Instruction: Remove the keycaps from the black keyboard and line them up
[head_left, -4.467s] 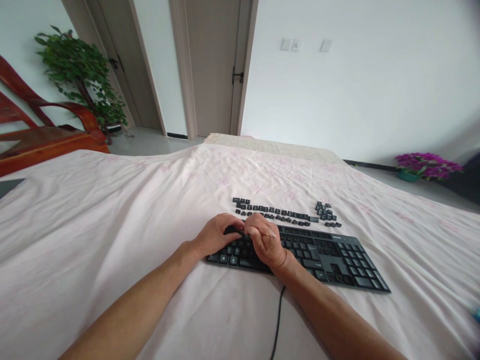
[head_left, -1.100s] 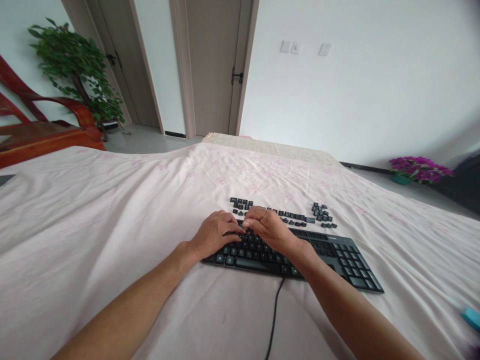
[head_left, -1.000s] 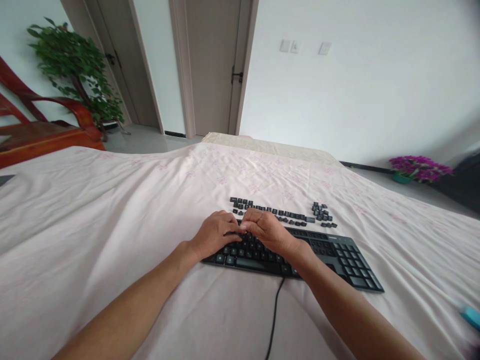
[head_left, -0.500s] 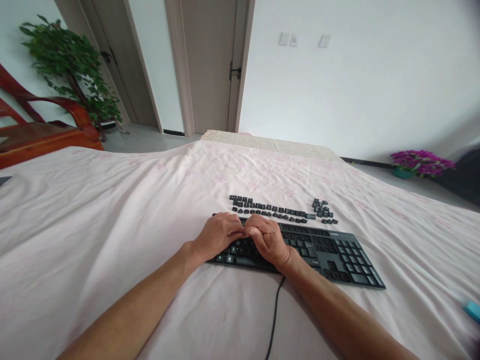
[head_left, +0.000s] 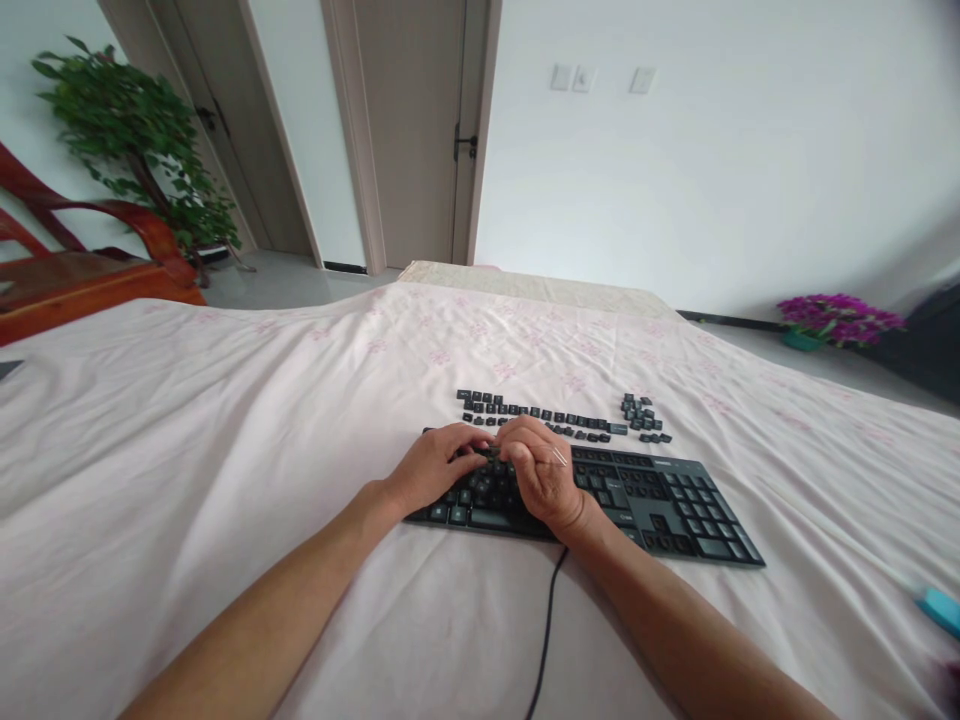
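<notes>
A black keyboard [head_left: 660, 495] lies on a pale pink sheet, with both my hands over its left half. My left hand [head_left: 431, 470] rests on the keys with its fingers curled, the tips meeting my right hand; what they pinch is hidden. My right hand [head_left: 544, 470] is closed, and a thin metal tool [head_left: 559, 456] shows across its fingers. Just beyond the keyboard, loose black keycaps [head_left: 540, 415] lie in rows, with a smaller cluster of keycaps [head_left: 645, 415] to their right.
The keyboard's black cable [head_left: 547, 620] runs toward me between my forearms. A blue object [head_left: 941, 608] lies at the sheet's right edge. A wooden chair [head_left: 90, 275] and a green plant [head_left: 142, 130] stand far left, purple flowers [head_left: 836, 318] far right, doors behind.
My right hand drew back from the far key rows toward me and turned, so the thin metal tool shows again. My left hand stayed on the keys. The view shifted slightly.
</notes>
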